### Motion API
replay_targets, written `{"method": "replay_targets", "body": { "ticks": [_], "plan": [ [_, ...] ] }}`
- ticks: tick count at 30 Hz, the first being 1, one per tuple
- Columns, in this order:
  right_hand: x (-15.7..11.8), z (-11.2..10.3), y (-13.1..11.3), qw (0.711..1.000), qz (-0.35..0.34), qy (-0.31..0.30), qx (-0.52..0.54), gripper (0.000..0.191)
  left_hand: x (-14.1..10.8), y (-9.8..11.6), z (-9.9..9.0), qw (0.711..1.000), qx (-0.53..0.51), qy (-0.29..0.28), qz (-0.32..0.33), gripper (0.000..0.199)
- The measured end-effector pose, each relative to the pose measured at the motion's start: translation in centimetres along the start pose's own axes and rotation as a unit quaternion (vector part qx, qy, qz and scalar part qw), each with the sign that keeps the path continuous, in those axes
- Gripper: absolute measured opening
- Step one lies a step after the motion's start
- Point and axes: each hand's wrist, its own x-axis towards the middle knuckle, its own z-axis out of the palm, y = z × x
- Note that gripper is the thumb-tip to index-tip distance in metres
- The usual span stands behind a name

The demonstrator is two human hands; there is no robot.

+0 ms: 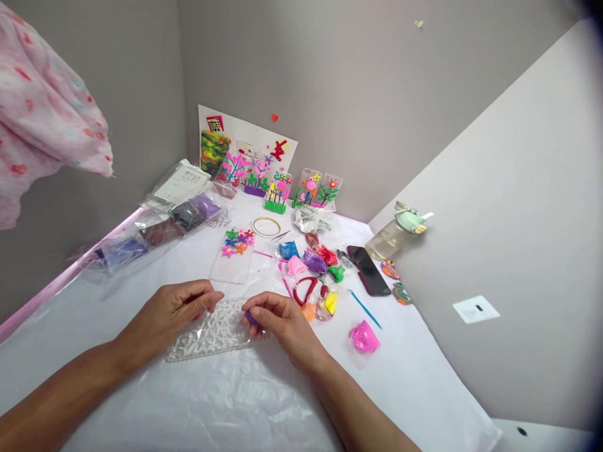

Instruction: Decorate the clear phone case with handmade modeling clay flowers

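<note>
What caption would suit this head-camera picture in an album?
Right hand pinching a purple lump, left hand loosely curled, at a clear textured panel on a white covering.

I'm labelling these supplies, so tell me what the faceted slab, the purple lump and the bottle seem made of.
Faceted slab: probably clear plastic, glossy, since its facets glint.
Purple lump: perhaps modelling clay, smooth-looking; partly hidden by the right hand, so unsure.
Bottle: plastic or glass, see-through; pale liquid shows inside, which doesn't settle it.
</note>
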Motion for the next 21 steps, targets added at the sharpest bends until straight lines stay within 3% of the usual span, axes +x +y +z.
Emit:
{"method": "replay_targets", "body": {
  "ticks": [2, 9, 15, 21],
  "plan": [
    [0.0, 0.0, 0.0, 1.000, -0.001, -0.003, 0.000, 0.032, 0.0, 0.1, 0.3, 1.000, 0.008, 0.002, 0.012, 0.054],
    [-0.1, 0.0, -0.1, 1.000, 0.000, -0.002, -0.004, 0.029, 0.4, 0.4, 0.3, 0.997, -0.039, -0.027, 0.065, 0.024],
    [-0.1, 0.1, -0.2, 1.000, 0.004, -0.001, -0.004, 0.031, 0.2, -0.6, 0.4, 0.997, 0.028, 0.009, 0.076, 0.050],
    [-0.1, 0.1, -0.2, 1.000, 0.004, 0.002, 0.004, 0.035, 0.8, -2.2, 0.5, 0.984, 0.066, -0.045, 0.160, 0.030]
  ]
}}
